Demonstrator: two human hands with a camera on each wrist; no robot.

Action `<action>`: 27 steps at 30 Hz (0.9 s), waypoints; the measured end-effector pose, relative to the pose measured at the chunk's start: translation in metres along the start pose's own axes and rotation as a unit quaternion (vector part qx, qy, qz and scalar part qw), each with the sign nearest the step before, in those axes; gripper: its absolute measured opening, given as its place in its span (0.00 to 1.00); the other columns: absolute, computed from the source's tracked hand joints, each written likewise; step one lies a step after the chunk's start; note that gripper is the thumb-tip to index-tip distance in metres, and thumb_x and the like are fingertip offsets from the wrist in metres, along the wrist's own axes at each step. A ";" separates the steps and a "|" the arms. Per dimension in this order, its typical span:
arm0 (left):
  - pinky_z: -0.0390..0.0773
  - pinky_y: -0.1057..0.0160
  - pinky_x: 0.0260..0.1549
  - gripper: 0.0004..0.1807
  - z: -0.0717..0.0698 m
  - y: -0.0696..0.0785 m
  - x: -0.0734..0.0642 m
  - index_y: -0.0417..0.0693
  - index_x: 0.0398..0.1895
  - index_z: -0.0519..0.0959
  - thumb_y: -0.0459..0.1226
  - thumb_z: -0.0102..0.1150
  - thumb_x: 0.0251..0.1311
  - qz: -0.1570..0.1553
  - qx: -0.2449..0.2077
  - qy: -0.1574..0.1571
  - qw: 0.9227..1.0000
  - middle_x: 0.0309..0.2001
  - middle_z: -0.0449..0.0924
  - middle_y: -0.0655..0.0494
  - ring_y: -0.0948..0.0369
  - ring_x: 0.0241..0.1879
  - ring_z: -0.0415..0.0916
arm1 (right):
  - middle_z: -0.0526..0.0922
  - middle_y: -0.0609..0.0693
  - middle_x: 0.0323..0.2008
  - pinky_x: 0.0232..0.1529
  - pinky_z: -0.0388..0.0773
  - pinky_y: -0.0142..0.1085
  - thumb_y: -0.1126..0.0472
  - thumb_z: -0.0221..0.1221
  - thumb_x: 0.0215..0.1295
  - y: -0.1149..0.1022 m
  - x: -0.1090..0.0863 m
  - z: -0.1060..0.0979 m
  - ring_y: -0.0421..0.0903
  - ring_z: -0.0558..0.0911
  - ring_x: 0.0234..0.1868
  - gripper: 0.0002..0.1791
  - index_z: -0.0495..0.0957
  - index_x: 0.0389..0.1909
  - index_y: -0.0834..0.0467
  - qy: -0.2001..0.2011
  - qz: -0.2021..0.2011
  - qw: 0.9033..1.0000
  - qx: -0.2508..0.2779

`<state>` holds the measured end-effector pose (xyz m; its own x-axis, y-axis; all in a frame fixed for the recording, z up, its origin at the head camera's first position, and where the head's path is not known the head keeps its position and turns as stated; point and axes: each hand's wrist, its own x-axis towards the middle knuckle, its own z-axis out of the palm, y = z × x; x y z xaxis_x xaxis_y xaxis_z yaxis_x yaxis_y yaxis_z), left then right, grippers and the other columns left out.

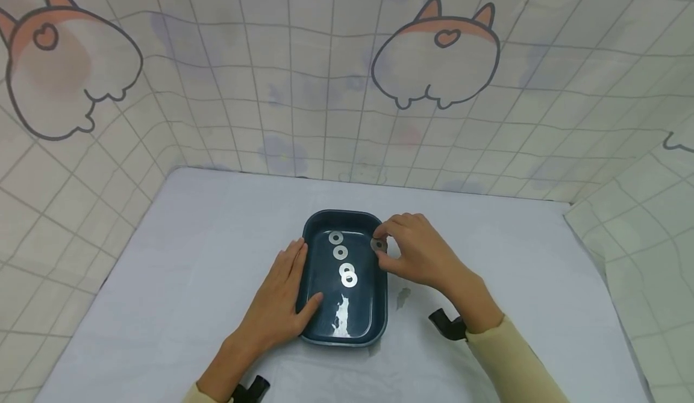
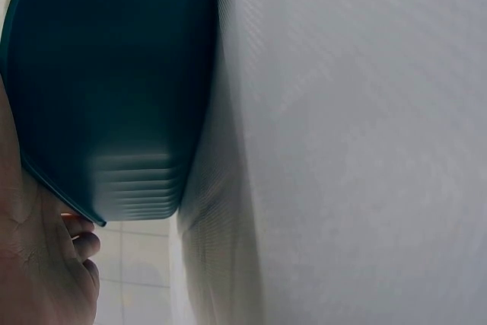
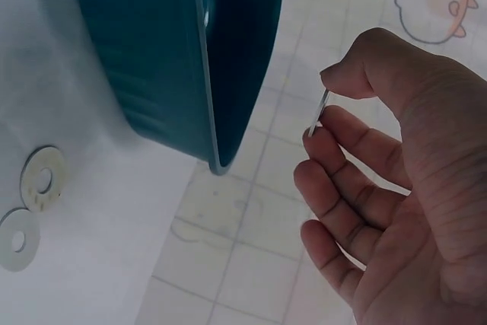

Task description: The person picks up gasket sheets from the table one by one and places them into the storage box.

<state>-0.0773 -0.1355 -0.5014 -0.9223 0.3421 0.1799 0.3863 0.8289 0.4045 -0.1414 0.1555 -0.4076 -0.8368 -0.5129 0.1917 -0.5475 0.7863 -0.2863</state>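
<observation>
A dark blue-green rectangular tray stands on the white cloth. Several flat metal washers lie in it in a rough line, two of them overlapping. My right hand pinches another washer between thumb and fingertips, over the tray's right rim. The right wrist view shows that held washer edge-on, beside the tray. My left hand rests along the tray's left side, fingers straight and thumb over the rim. Part of this hand shows against the tray wall in the left wrist view.
Two more washers lie on the cloth outside the tray in the right wrist view; my right hand seems to hide them in the head view. A white cloth covers the table. A tile-patterned curtain with cartoon animals surrounds it.
</observation>
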 end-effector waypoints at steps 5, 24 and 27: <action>0.28 0.70 0.85 0.53 -0.001 0.001 0.000 0.44 0.87 0.47 0.57 0.59 0.69 -0.004 -0.003 0.001 1.000 0.88 0.46 0.49 0.52 0.87 0.47 | 0.90 0.46 0.40 0.65 0.82 0.49 0.55 0.71 0.62 -0.007 0.005 -0.001 0.47 0.84 0.49 0.12 0.88 0.45 0.54 -0.019 0.003 1.000 -0.008; 0.35 0.65 0.88 0.52 -0.001 0.001 -0.001 0.43 0.86 0.49 0.56 0.60 0.69 -0.003 -0.008 0.007 1.000 0.88 0.47 0.50 0.52 0.87 0.48 | 0.90 0.47 0.45 0.68 0.80 0.47 0.54 0.69 0.63 -0.025 0.013 -0.005 0.48 0.84 0.52 0.14 0.88 0.47 0.54 -0.038 -0.035 0.998 -0.030; 0.46 0.54 0.88 0.52 -0.002 0.001 0.000 0.44 0.87 0.47 0.57 0.59 0.69 -0.004 -0.005 0.001 1.000 0.88 0.46 0.50 0.53 0.87 0.46 | 0.90 0.47 0.45 0.67 0.80 0.47 0.54 0.69 0.64 -0.026 0.012 -0.005 0.48 0.84 0.52 0.13 0.88 0.47 0.53 -0.044 -0.035 0.998 -0.036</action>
<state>-0.0765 -0.1353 -0.4992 -0.9252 0.3350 0.1783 0.3794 0.8267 0.4155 -0.1376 0.1302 -0.3934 -0.7955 -0.5929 0.1251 -0.6054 0.7689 -0.2056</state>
